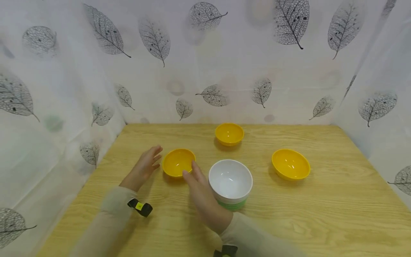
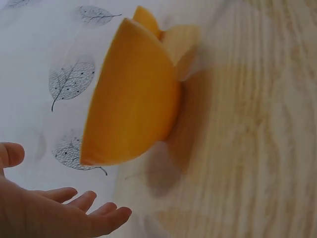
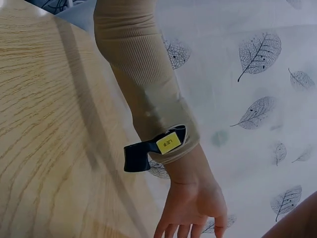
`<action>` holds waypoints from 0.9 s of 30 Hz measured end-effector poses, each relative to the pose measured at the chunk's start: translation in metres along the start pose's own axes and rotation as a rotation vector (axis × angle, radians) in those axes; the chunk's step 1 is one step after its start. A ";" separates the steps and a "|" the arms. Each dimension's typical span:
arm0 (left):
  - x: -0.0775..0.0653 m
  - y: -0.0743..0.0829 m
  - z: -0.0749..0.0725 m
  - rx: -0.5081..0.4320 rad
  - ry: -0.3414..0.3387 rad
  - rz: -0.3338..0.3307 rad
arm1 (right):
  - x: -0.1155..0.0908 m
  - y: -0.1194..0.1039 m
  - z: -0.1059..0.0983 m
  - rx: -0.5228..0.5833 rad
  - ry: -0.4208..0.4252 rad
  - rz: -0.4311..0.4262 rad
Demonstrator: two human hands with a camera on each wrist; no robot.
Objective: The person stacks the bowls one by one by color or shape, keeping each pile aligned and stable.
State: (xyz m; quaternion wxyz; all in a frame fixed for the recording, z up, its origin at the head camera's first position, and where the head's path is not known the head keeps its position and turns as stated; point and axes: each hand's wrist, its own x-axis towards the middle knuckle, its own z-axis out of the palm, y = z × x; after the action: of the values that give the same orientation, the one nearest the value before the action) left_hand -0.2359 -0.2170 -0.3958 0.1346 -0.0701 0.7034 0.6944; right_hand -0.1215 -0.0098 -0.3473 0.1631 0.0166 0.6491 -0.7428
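Observation:
A small yellow bowl (image 1: 178, 163) stands upright on the table between the two hands. To its left is my left hand (image 1: 144, 169), fingers extended and apart from the rim; the left wrist view also shows a gap between this hand (image 2: 59, 213) and the bowl (image 2: 133, 99). My right hand (image 1: 207, 201) is at the bowl's near right side with fingers extended, and whether it touches the rim cannot be told. Just right of that hand, partly covered by it, a white bowl (image 1: 230, 180) sits on top of something green (image 1: 233, 205). Neither hand holds anything.
Another yellow bowl (image 1: 229, 134) stands near the back of the wooden table (image 1: 337, 210), and a third yellow bowl (image 1: 290, 164) stands to the right. A white curtain with leaf prints (image 1: 231, 71) hangs behind the table and along its sides.

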 end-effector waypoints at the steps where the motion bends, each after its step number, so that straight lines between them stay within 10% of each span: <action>1: 0.001 -0.002 0.001 0.002 -0.003 -0.003 | 0.003 0.003 0.001 -0.002 0.025 0.015; 27: 0.004 -0.028 0.018 -0.101 -0.070 0.028 | 0.060 0.054 0.014 0.512 0.184 0.162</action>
State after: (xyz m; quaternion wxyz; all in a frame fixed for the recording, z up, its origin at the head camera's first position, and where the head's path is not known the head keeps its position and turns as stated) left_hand -0.2297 -0.1991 -0.4232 0.1456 -0.0426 0.6633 0.7328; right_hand -0.1616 -0.0418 -0.4107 0.1530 0.1763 0.4489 -0.8625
